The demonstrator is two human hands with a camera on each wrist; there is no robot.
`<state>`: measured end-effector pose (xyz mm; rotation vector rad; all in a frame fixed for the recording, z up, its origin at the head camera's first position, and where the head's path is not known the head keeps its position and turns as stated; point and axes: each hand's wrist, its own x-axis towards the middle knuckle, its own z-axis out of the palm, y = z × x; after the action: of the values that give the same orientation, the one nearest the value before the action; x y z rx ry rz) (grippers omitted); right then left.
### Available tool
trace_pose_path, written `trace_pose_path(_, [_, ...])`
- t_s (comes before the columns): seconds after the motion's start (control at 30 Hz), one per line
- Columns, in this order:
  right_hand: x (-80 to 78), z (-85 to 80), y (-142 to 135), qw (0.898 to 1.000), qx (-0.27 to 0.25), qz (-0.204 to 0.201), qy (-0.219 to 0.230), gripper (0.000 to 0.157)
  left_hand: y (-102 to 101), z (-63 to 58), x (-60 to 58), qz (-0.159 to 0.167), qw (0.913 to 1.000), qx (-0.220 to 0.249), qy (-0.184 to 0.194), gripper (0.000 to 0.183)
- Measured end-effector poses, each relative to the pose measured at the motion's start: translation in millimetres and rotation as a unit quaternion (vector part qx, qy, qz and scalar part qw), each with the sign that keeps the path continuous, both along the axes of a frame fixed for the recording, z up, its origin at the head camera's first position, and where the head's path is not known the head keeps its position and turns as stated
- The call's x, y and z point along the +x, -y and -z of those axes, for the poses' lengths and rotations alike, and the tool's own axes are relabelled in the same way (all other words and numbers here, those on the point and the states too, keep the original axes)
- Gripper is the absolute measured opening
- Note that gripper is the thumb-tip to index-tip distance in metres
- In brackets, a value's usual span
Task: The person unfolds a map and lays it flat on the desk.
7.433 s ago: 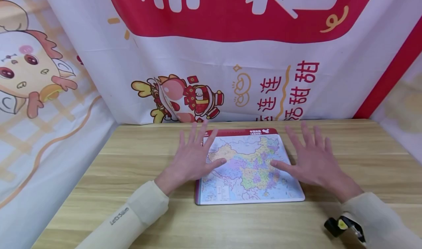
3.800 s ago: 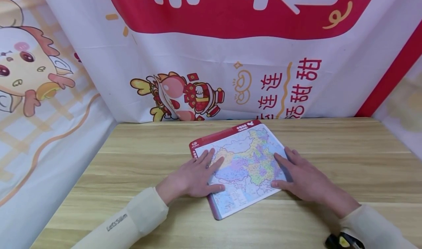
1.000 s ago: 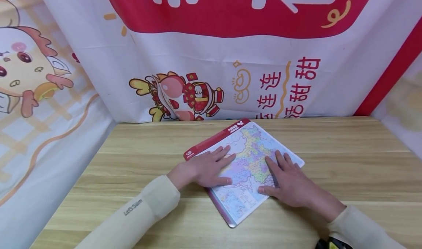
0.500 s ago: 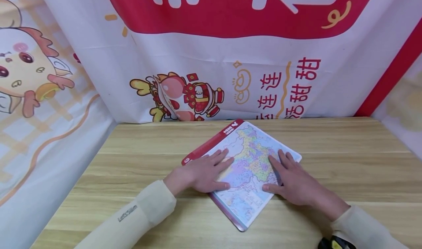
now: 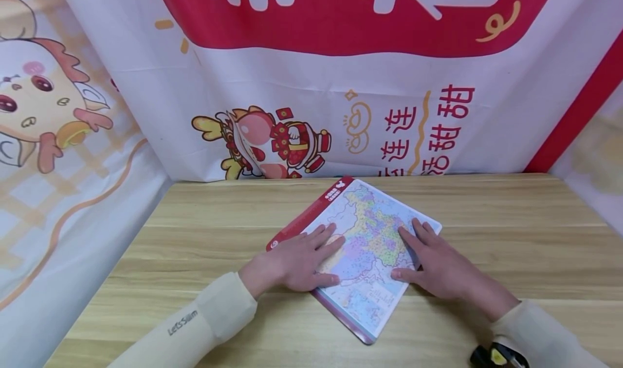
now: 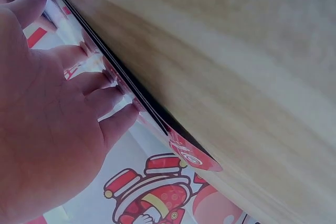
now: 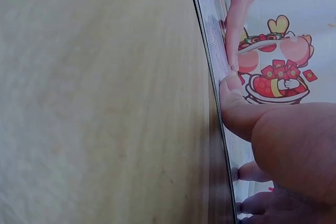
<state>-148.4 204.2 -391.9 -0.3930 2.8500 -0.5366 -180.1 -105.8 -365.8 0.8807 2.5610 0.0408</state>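
Note:
A thin, flat map board (image 5: 375, 232) with a red header strip and rounded corners lies turned at an angle on the wooden table. My left hand (image 5: 299, 262) rests on its left part, fingers spread and covering some of the map. On the right side, my right hand (image 5: 440, 265) lies over the edge with its fingers extended and its thumb on the map. Seen nearly edge-on in the left wrist view, the map board (image 6: 191, 156) shows a dark side, and the left fingertips touch its face. In the right wrist view, the right thumb (image 7: 233, 100) presses near the edge.
The wooden table (image 5: 204, 222) extends on both sides of the board. A white cloth backdrop (image 5: 311, 81) with red and cartoon prints stands behind it, and another printed cloth (image 5: 78, 195) hangs at the left. A black strap device (image 5: 498, 354) sits at the right wrist.
Earliest, both hands were held spread over a squarely lying map board. Since then they have come down onto it, and it has turned counterclockwise, still slightly in the last second.

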Motion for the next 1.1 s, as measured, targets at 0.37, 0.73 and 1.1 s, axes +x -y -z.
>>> trace_pose_path(0.37, [-5.2,-3.2,-6,1.0,-0.011,-0.001,0.009,0.106,2,1.2,7.9,0.006,1.0,-0.003,-0.005,0.088])
trace_pose_path(0.73, [-9.4,-3.6,-9,1.0,-0.009,0.001,0.013,0.106,2,-1.9,14.1,0.011,0.9999,0.001,-0.006,0.088])
trace_pose_path(1.1, [-11.5,-3.2,-10,1.0,-0.01,0.006,0.015,0.104,4,-2.3,18.6,0.016,0.9998,0.006,-0.006,0.086])
